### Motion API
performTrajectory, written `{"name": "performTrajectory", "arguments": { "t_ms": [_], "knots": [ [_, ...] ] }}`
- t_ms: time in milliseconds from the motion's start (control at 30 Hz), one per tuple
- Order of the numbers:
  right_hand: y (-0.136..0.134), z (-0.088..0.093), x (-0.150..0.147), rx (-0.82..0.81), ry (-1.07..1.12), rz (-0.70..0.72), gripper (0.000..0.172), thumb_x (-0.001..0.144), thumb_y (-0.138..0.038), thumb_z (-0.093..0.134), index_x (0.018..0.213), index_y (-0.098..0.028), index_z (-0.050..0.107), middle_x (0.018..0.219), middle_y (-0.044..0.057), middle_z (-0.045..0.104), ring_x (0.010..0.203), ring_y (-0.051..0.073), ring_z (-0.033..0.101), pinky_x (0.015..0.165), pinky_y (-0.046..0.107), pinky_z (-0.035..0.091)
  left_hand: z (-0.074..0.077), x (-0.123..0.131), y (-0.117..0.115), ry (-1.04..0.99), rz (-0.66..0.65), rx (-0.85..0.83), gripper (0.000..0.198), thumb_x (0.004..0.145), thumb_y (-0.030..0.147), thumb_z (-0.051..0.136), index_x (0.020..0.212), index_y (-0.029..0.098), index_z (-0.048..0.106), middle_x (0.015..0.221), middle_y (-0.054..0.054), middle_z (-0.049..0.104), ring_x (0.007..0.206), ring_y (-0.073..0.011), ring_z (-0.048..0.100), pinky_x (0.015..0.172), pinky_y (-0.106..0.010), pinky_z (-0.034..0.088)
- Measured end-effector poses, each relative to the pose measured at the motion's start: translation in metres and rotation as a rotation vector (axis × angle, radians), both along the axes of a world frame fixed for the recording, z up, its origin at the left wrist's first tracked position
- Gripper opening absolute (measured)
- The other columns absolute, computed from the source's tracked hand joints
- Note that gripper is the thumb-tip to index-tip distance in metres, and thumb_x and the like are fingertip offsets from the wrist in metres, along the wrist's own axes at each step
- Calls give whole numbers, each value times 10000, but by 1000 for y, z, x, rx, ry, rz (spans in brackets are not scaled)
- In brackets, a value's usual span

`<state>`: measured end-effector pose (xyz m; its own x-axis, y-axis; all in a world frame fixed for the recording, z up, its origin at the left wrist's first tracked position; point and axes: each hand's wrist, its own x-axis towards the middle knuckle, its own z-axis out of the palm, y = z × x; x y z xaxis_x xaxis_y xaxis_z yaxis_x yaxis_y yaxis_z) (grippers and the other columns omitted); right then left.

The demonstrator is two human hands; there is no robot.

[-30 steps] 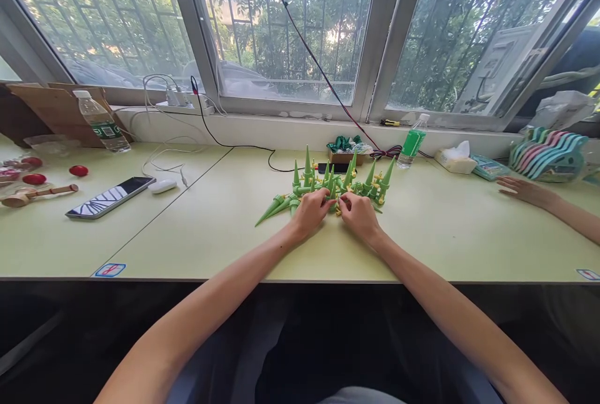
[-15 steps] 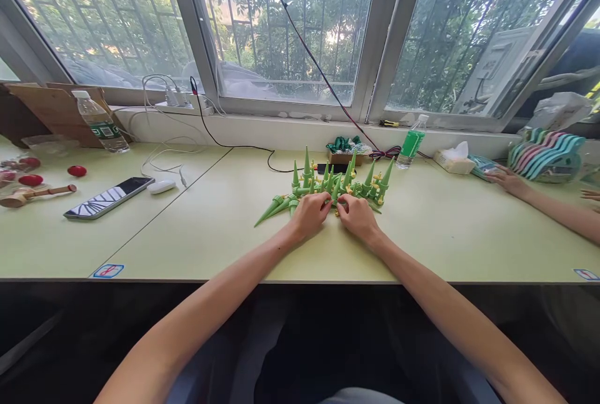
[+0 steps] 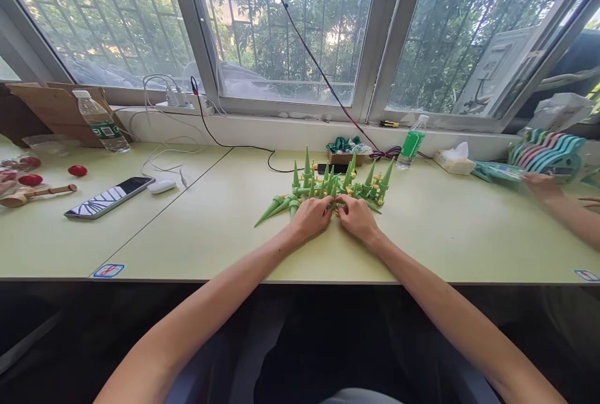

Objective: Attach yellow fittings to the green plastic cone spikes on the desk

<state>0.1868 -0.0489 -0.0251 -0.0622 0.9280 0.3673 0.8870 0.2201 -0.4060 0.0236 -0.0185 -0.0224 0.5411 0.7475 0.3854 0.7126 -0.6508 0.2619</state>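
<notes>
Green spikes (image 3: 349, 175) with small yellow parts lie in a loose cluster at the middle of the table (image 3: 210, 235); most point upward, and a few lie flat at the left side. The left hand (image 3: 314, 216) and right hand (image 3: 357, 217) are at the cluster's near edge, fingers curled inward and fingertips close together. Whether either grips a piece cannot be determined, as the fingers hide the spot. Behind the spikes, a black device (image 3: 330, 169) lies in front of a small box (image 3: 341, 158) containing green and white material. To the right of the box stands a bottle (image 3: 412, 142) with a green label, upright; further right is a tissue pack (image 3: 454, 161). Another person's hand (image 3: 542, 185) is at the right end of a teal packet (image 3: 497, 171), near a row of teal and pink hangers (image 3: 546, 152). On the left side, a white case (image 3: 162, 186) is just beside a phone (image 3: 110, 197). Beyond these are a red ball (image 3: 77, 171) and a wooden mallet (image 3: 37, 194).
</notes>
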Motion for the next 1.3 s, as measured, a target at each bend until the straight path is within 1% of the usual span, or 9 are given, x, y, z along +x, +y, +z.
{"name": "performTrajectory", "arguments": {
  "t_ms": [300,500,633,767,867,967,1067,1167,1300],
  "knots": [
    [-1,2,0,-24,-26,-32,288,892,-214,477,1108,-197,666,918,59,742,808,197,667,717,253,432,-1,0,2,27,10,16,271,890,227,470,1059,181,676,805,-88,718,771,-236,684,685,-292,462],
    [-1,3,-1,-86,-93,-123,258,906,-262,499,1092,-194,664,937,76,734,890,222,671,730,264,432,1,-5,-1,-46,-52,46,224,902,244,475,886,183,690,703,-49,682,644,-179,623,618,-258,399],
    [0,2,-2,-123,-117,-134,251,914,-289,507,1074,-183,668,913,85,731,891,228,672,705,264,427,3,-11,-2,-77,-83,93,293,931,291,452,750,177,653,636,-30,639,586,-145,568,585,-248,360],
    [0,2,-3,-121,-114,-128,235,921,-284,502,1032,-178,680,923,97,730,897,236,673,684,269,420,15,-18,-3,-28,-69,174,372,962,340,391,731,180,636,661,-39,640,587,-137,556,594,-253,366],
    [1,1,-4,-132,-113,-120,228,928,-276,504,1020,-170,684,918,109,728,890,234,674,684,267,419,34,-29,-3,15,51,200,413,971,366,351,741,183,641,672,-50,642,604,-148,565,606,-267,372],
    [2,0,-4,-138,-102,-112,227,943,-289,498,1007,-165,678,900,110,723,867,228,673,674,265,416,54,-46,3,-14,221,138,312,929,319,402,810,189,658,707,-51,658,668,-174,596,643,-278,400],
    [3,-1,-4,-129,-89,-106,217,948,-297,497,1007,-165,659,904,106,720,865,226,668,659,262,404,66,-67,14,65,306,-34,253,867,274,453,943,188,679,891,-77,702,864,-222,634,740,-294,447],
    [4,-2,-4,-126,-74,-94,200,946,-274,499,1043,-161,632,881,93,719,848,217,664,634,257,383,66,-86,24,245,361,-230,381,827,337,513,1137,165,653,1165,-135,661,1141,-285,568,891,-337,458],
    [3,-2,-4,-125,-68,-97,179,942,-258,508,1049,-160,613,869,84,718,839,212,663,623,254,364,57,-97,28,342,355,-351,483,783,340,540,1240,193,597,1237,-135,630,1226,-304,513,920,-355,459]
  ]
}}
